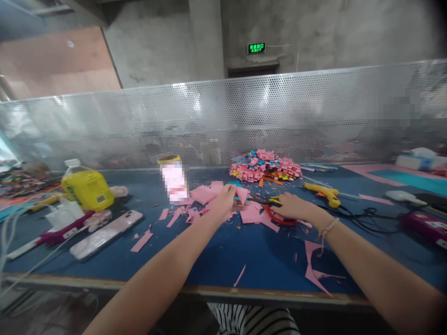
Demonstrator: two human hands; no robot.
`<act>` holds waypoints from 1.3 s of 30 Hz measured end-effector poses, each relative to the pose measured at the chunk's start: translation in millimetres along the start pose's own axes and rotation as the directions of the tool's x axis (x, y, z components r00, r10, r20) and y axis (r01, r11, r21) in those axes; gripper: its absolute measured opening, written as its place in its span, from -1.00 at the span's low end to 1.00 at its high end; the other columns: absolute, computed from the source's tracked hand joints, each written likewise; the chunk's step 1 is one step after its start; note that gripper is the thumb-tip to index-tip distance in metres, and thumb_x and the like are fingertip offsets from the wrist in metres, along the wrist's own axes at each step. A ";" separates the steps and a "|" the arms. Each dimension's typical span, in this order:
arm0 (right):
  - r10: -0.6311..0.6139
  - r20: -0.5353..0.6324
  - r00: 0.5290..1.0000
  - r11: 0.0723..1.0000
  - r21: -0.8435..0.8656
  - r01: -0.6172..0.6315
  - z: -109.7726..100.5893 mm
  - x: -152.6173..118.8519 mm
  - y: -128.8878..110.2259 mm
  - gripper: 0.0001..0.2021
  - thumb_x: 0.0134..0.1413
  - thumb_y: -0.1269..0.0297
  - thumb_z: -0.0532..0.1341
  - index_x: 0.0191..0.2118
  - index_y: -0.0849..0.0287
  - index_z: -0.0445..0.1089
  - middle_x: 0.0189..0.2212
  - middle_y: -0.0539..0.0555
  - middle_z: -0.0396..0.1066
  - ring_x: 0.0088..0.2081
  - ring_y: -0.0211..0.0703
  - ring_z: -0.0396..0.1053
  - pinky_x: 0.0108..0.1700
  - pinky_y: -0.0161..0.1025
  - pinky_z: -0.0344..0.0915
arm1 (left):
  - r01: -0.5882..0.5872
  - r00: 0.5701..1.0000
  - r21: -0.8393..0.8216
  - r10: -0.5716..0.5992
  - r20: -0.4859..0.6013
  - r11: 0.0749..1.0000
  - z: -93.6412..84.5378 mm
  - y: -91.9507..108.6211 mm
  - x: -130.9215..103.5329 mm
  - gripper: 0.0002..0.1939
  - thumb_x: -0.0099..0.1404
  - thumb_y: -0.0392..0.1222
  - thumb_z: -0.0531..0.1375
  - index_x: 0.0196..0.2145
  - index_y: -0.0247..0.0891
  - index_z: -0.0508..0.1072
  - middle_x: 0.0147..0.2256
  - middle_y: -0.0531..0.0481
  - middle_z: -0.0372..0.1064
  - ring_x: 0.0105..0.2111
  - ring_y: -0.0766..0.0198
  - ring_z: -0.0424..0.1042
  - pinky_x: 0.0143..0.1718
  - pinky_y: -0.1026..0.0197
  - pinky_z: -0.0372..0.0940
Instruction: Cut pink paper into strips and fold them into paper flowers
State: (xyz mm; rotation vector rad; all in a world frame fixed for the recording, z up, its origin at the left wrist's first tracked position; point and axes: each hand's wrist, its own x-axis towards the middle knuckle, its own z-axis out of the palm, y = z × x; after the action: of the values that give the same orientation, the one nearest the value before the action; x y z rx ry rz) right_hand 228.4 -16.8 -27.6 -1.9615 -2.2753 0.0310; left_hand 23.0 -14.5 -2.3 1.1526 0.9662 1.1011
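Note:
My left hand (227, 199) pinches a small pink piece of paper (241, 194) near the middle of the blue table. Closed around the yellow handles of a pair of scissors (275, 200) is my right hand (289, 207). The dark blades point left toward the pink piece. Loose pink paper pieces (203, 194) lie around and beneath both hands. A red ring-shaped thing (282, 221) rests just below my right hand. Behind the hands sits a heap of pink, blue and yellow paper bunches (260, 166).
A yellow bottle (89, 186), a phone (106, 234) and a purple power strip (66, 229) are at the left. A yellow glue gun (324, 193) with a black cable lies right. Perforated metal panels (209, 121) stand behind the table (223, 260).

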 end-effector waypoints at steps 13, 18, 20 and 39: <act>0.019 -0.035 0.999 1.000 -0.016 -0.019 9.4 10.5 0.6 -0.59 -0.15 0.08 0.02 -0.30 0.36 0.29 -0.31 0.34 0.35 -0.27 0.08 0.32 -0.35 -0.21 0.15 | -0.033 0.998 0.070 0.036 -0.046 0.997 -6.1 -4.3 8.1 -0.87 0.00 -0.37 0.13 -0.54 -0.29 0.19 -0.69 0.17 0.10 -0.71 0.50 0.18 -0.65 0.40 0.15; 0.059 -0.157 0.986 0.980 0.199 -0.027 -1.2 7.9 -1.9 -0.62 -0.10 0.01 -0.01 -0.37 0.28 0.25 -0.39 0.25 0.35 -0.34 0.00 0.31 -0.37 -0.21 0.16 | -0.134 0.987 0.166 0.147 -0.066 0.977 -8.9 -2.7 10.2 -0.89 0.04 -0.26 0.08 -0.57 -0.27 0.18 -0.66 0.13 0.18 -0.75 0.50 0.12 -0.74 0.41 0.02; 0.036 -0.150 0.988 0.933 0.359 0.020 -6.5 3.4 -8.5 -0.66 -0.13 -0.02 0.03 -0.44 0.22 0.21 -0.47 0.14 0.33 -0.43 -0.10 0.28 -0.42 -0.24 0.15 | -0.164 0.982 0.155 0.176 -0.070 0.974 -8.3 -1.0 8.0 -0.88 0.07 -0.20 0.05 -0.56 -0.26 0.18 -0.66 0.13 0.19 -0.76 0.48 0.12 -0.75 0.40 0.03; -0.301 -0.112 0.947 0.215 0.959 0.182 6.6 -29.9 -69.5 -0.69 -0.04 -0.04 0.00 -0.46 0.13 0.07 -0.65 -0.12 0.10 -0.64 -0.39 0.06 -0.57 -0.37 0.08 | -0.488 0.862 0.273 0.507 0.002 0.829 9.5 2.0 -21.5 -0.77 0.22 -0.05 -0.13 -0.49 -0.22 0.07 -0.72 0.16 0.14 -0.79 0.50 0.01 -0.73 0.39 -0.07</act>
State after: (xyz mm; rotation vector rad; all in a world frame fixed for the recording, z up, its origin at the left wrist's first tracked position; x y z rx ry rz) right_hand 163.5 -56.3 -29.5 -0.8734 -1.7245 1.2261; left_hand 27.5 -37.3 1.8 1.6589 0.9068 1.4669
